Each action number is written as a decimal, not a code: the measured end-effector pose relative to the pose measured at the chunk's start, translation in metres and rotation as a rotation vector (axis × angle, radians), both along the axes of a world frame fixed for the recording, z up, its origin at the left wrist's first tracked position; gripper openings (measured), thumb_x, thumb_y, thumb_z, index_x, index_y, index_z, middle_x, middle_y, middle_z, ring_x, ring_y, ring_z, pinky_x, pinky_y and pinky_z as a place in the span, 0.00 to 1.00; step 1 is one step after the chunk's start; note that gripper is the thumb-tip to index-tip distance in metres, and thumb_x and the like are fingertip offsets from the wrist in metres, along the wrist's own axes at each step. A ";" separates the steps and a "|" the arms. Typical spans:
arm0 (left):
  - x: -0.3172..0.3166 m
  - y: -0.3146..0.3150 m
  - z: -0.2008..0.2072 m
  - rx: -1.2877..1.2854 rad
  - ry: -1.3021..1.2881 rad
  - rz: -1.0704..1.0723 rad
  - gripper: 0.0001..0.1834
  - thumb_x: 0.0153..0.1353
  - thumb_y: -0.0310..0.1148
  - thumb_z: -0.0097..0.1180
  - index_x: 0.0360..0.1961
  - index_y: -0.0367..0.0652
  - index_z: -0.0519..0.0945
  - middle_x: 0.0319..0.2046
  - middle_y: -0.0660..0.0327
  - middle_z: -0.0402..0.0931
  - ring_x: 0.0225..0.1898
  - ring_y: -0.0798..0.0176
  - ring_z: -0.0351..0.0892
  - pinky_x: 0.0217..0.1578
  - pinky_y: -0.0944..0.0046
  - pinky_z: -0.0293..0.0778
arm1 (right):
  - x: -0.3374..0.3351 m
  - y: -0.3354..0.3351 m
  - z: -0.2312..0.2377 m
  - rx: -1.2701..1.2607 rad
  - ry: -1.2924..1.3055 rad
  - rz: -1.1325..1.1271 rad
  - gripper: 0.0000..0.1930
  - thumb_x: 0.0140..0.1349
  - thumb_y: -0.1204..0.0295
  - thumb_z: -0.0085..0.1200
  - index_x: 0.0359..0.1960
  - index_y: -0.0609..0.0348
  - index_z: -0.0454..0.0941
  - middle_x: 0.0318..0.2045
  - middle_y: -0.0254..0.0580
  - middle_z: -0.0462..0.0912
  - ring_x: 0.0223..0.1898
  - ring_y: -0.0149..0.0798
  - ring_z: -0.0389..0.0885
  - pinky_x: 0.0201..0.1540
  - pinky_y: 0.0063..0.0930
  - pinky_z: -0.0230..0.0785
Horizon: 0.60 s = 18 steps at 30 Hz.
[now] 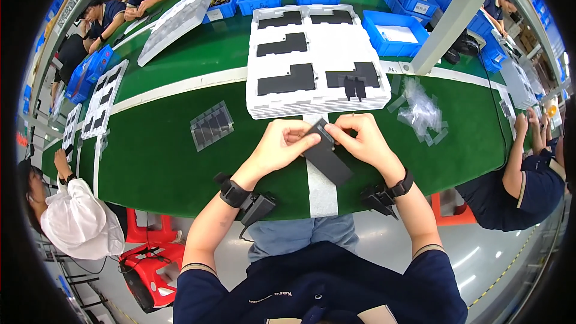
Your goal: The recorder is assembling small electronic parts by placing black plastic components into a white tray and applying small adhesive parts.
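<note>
- At the front of the green bench (150, 174), near the person's middle: black flat piece (329, 163), held in both hands, lying aslant, lower end pointing down and to the right.
- Left hand (281, 144): grip closed, thumb across the piece's upper end, fingers curled behind.
- Right hand (364, 138): grip nearly closed, thumb and index pinching the piece's upper right corner. Remaining fingers partly hidden.
- Piece overlaps the white strip (324, 198) running to the bench's front edge. Whether its lower end touches the surface, can't tell.
- Far side: white foam tray stack (258, 60) just beyond the fingertips; its near edge limits forward room. 5 black parts (287, 81) on top, 2 dark strips (355, 88) over the lower right one.
- Left room: green surface between left forearm and clear sheet (212, 126) with dark pieces.
- Right room: green strip between right hand and crumpled clear film pile (423, 111); film sits well inside the edge.
- Both wrist straps (233, 192) carry black boxes (259, 209) at the front edge; tight there.
- Beyond, right of the stack: blue bin (396, 35), then white post (459, 15), which bounds reach that way.
</note>
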<state>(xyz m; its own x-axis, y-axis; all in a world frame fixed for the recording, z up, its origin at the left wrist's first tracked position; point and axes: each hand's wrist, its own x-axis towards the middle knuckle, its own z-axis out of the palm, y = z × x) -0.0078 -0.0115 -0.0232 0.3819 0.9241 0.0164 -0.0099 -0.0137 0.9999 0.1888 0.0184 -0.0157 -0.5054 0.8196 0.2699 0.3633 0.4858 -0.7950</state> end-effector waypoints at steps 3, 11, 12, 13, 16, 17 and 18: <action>0.001 -0.004 -0.001 -0.061 0.084 -0.079 0.09 0.55 0.29 0.56 0.33 0.32 0.78 0.24 0.65 0.76 0.26 0.80 0.69 0.26 0.78 0.68 | 0.001 -0.004 0.010 -0.154 -0.078 0.002 0.15 0.57 0.67 0.53 0.17 0.65 0.77 0.09 0.38 0.73 0.14 0.23 0.71 0.18 0.18 0.59; -0.009 0.005 0.001 -0.052 0.037 -0.084 0.10 0.57 0.31 0.54 0.32 0.33 0.78 0.23 0.68 0.75 0.23 0.81 0.68 0.22 0.78 0.63 | 0.015 0.006 0.009 -0.388 0.064 0.361 0.07 0.50 0.73 0.57 0.25 0.66 0.77 0.19 0.33 0.77 0.20 0.21 0.72 0.20 0.14 0.64; -0.010 0.006 -0.002 -0.034 0.017 -0.085 0.10 0.58 0.32 0.54 0.33 0.34 0.78 0.23 0.68 0.75 0.23 0.81 0.68 0.21 0.78 0.62 | 0.014 0.006 0.013 -0.424 0.037 0.337 0.10 0.45 0.77 0.60 0.31 0.63 0.77 0.24 0.33 0.78 0.21 0.21 0.72 0.22 0.15 0.66; -0.012 0.008 -0.004 -0.032 0.018 -0.076 0.10 0.58 0.32 0.54 0.33 0.34 0.78 0.23 0.68 0.75 0.23 0.81 0.68 0.21 0.78 0.62 | 0.012 0.005 0.017 -0.356 -0.012 0.283 0.18 0.43 0.78 0.60 0.39 0.58 0.75 0.33 0.35 0.78 0.25 0.25 0.74 0.25 0.16 0.68; -0.012 0.008 0.000 -0.135 -0.002 -0.184 0.15 0.60 0.36 0.50 0.42 0.36 0.75 0.30 0.66 0.76 0.30 0.78 0.72 0.31 0.76 0.70 | 0.002 0.000 0.013 0.051 0.117 0.207 0.20 0.42 0.80 0.58 0.42 0.54 0.74 0.42 0.36 0.76 0.31 0.33 0.76 0.35 0.22 0.69; -0.010 0.005 0.004 -0.140 -0.001 -0.186 0.15 0.60 0.36 0.50 0.42 0.36 0.75 0.30 0.66 0.76 0.30 0.78 0.72 0.31 0.76 0.70 | 0.001 0.003 0.012 0.164 0.147 0.235 0.20 0.43 0.80 0.58 0.41 0.53 0.75 0.43 0.36 0.75 0.33 0.36 0.76 0.38 0.25 0.69; -0.008 0.001 0.009 -0.272 -0.086 -0.206 0.17 0.61 0.37 0.49 0.46 0.36 0.72 0.32 0.65 0.76 0.30 0.76 0.73 0.31 0.75 0.71 | 0.002 0.006 0.010 0.274 0.170 0.305 0.16 0.45 0.80 0.56 0.39 0.57 0.75 0.41 0.38 0.76 0.36 0.38 0.77 0.43 0.28 0.68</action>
